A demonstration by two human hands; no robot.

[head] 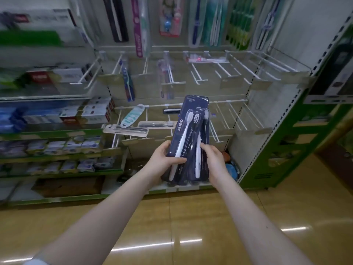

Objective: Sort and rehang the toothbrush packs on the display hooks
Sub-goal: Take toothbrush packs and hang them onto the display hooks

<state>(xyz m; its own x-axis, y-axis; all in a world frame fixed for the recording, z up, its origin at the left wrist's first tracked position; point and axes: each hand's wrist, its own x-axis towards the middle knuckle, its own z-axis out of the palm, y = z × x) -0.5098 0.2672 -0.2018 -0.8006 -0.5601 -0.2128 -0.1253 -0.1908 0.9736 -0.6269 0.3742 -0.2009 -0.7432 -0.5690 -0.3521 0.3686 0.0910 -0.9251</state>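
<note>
Head view, fingers first. Our left hand (164,159) has its thumb curled across the front of the AUBO packs (191,121) and the rest of its fingers tucked behind their left edge, so it's a proper grip. Our right hand (214,161) has its fingers bent onto the right edge of the same stack, holding it from that side. We can't tell where that thumb sits.

The stack is dark navy, at least two packs overlapping, with white and black brushes showing through the front. It stands upright with the top leaning a bit right. We're holding it in the air in front of the lower hooks (240,119), touching none of them, and it hides the middle of that row.

Around it things are messy. A teal pack (131,115) hangs crooked on the lower left, and two flat packs (126,129) lie sideways across the hooks just below it. In the middle row (200,73), a blue brush pack (128,83) and a purplish pack (166,77) hang down. One pink-and-white pack (206,59) lies flat on top of the wires.

More packs hang along the top row (170,16). Toothpaste boxes (91,113) fill the blurry shelves to the left, a green upright (267,159) stands to the right, and there's a glossy floor (191,226) below.
</note>
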